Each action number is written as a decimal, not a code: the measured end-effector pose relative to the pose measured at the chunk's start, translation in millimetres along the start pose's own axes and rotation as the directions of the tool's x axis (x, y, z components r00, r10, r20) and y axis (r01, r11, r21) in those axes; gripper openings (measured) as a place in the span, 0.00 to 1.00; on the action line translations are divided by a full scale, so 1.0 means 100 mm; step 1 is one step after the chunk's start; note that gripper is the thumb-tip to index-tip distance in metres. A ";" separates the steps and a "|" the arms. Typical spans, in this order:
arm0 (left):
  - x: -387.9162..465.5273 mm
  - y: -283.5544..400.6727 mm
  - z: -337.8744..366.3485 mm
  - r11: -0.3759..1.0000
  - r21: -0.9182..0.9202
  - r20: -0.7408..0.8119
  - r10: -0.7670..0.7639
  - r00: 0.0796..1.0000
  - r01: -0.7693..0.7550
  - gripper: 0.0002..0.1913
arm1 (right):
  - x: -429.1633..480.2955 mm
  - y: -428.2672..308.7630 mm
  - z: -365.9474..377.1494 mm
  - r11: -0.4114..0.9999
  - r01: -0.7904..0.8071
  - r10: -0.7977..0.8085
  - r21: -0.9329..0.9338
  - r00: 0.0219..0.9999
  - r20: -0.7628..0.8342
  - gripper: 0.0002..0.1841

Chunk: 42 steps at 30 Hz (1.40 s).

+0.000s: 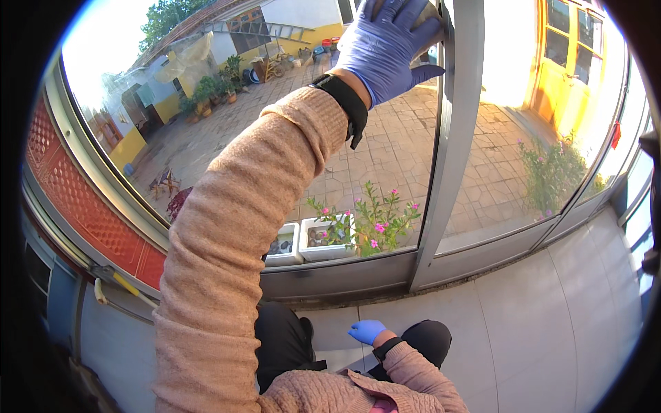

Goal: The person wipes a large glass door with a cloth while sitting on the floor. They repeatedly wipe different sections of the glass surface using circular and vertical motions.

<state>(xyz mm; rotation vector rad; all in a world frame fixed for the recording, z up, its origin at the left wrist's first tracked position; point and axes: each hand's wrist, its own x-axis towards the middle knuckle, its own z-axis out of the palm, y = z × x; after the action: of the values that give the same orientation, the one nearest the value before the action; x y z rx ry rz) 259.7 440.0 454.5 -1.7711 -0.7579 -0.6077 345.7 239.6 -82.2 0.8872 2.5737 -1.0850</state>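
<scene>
My left hand [387,49], in a blue disposable glove, is raised to a large window pane [382,144] beside the upright metal frame bar [457,113]. Its fingers are spread over a greyish-brown cloth [429,18], mostly hidden beneath them. The thumb points right, toward the bar. Low down by my bent knee, my right hand [367,331] wears a matching glove. Its fingers look curled in, and nothing shows in them. A black band circles each wrist over tan knitted sleeves.
Below the glass runs the metal bottom rail [335,281], meeting the pale tiled floor [516,320]. A yellow-handled tool [125,284] lies at left, near a red textured panel [88,180]. Outside stand white planters [328,250], a pink-flowered plant [379,227] and a paved courtyard [222,129].
</scene>
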 end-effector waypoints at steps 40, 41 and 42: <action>-2.76 -1.03 -0.97 0.722 0.234 -0.219 -0.613 0.759 0.651 0.41 | 0.17 0.07 0.10 1.000 -0.019 0.020 -0.009 0.995 0.098 0.24; -2.51 -0.82 -0.80 0.785 0.278 -0.123 -0.542 0.831 0.553 0.42 | 0.17 0.05 0.10 0.999 -0.028 0.026 0.019 0.996 0.081 0.24; -2.28 -0.60 -0.65 0.858 0.285 -0.005 -0.445 0.896 0.427 0.43 | 0.17 0.05 0.10 0.999 -0.036 0.034 0.029 0.997 0.071 0.25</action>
<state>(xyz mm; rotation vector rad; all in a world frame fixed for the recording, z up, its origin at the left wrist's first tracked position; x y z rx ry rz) 60.5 346.2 348.3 -1.3646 -1.2461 -0.7064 334.6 243.2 -98.8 0.8807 2.4817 -1.1277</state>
